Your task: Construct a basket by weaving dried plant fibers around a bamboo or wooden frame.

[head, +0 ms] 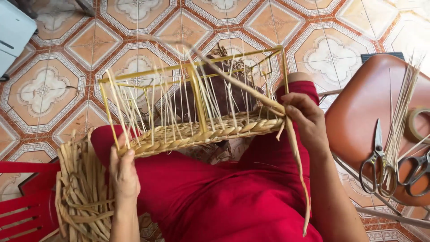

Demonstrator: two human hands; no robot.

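A half-woven basket (197, 134) rests on my lap, which is covered in red cloth. It has a yellow wire frame (179, 68), thin upright straw spokes and a braided straw band along its near side. My left hand (123, 172) grips the near left corner of the woven band. My right hand (302, 118) pinches a long flat straw strand (295, 152) at the right corner; the strand runs up across the frame and hangs down past my knee.
A bundle of loose straw strands (83, 192) lies at my left on a red plastic stool (20, 206). At the right, an orange-brown chair seat (358, 112) holds two pairs of scissors (380, 170), thin sticks (401, 107) and a tape roll (419, 125). Patterned floor tiles lie beyond.
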